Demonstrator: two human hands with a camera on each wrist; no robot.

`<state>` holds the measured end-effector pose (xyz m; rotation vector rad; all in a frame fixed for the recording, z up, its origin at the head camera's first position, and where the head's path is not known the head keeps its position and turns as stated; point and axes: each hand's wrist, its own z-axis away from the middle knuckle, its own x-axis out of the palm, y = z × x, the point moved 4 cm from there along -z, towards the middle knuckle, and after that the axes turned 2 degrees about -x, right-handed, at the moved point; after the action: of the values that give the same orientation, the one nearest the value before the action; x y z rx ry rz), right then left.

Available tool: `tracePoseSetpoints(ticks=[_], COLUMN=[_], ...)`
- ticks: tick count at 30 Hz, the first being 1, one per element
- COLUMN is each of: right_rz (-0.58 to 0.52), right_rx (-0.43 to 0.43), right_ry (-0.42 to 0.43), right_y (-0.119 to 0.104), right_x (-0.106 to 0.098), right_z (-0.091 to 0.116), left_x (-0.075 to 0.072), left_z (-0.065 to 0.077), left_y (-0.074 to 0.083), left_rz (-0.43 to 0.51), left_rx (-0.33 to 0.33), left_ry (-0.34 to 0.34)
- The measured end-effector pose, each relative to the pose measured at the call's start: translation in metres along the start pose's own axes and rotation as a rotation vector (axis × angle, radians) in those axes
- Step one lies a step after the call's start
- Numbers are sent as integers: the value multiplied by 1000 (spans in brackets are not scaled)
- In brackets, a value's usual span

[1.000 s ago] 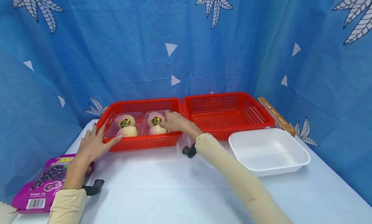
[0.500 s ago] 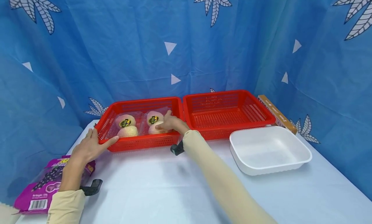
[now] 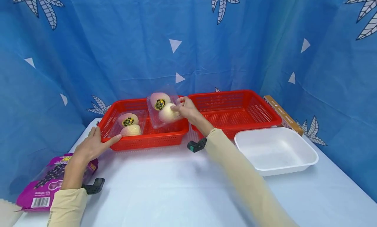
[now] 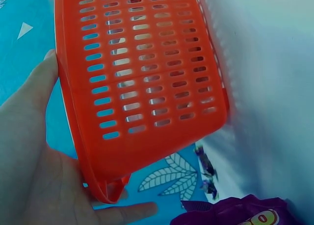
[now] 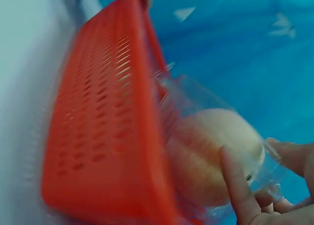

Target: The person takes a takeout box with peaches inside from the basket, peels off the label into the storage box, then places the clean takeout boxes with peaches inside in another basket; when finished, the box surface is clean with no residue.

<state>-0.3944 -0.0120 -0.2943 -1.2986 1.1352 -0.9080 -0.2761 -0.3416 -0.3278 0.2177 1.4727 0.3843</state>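
Note:
My right hand [image 3: 191, 112] pinches a clear plastic pack of two peaches [image 3: 168, 113] by its right side. The pack is tilted, raised over the right part of the left red basket [image 3: 150, 141]. In the right wrist view, thumb and fingers press the clear plastic around a peach [image 5: 211, 132]. A second pack of two peaches [image 3: 131, 130], with a black and yellow sticker, lies in the basket's left half. My left hand [image 3: 88, 147] rests at the basket's front left corner, thumb along the front rim. In the left wrist view its fingers extend past the corner.
Another red basket [image 3: 226, 131] stands directly right of the first. A white plastic tub [image 3: 277, 151] sits in front of it, and a long brown box [image 3: 282, 115] lies behind. A purple snack bag [image 3: 44, 191] lies left, partly behind my left forearm. Blue curtain surrounds the table.
My right hand has taken hold of the right peach pack and lifted it up out of the basket, tilting it. My left hand has stayed at the basket corner.

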Motion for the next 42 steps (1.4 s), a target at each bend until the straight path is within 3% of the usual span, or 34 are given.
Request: tracePoseSetpoints(ticks=[4,11,18,24,29,36,42], right_rz=[-104,-116,124,242,312,341,413], right_rx=[-26,-77,-93,-99,-79,-78,-57], right_ry=[-80,-394,-565,-665,-644,-445,-328], right_y=[-16,-19,0,23,38,44,50], right_x=[-32,-82,-104,-99,-87,-75,-75], right_z=[21,75,112,123,125,126,131], left_x=[0,0,-1,0,1,2,1], left_z=[-1,-1,-3,-4,-3,-3,-4], left_y=[2,2,1,1,0,-1,0], left_rz=[4,3,-13,-7,-1,6,-5], left_rx=[-8,-8,13,15,14,-5,-2], left_ry=[-3,1,19,15,12,-4,1])
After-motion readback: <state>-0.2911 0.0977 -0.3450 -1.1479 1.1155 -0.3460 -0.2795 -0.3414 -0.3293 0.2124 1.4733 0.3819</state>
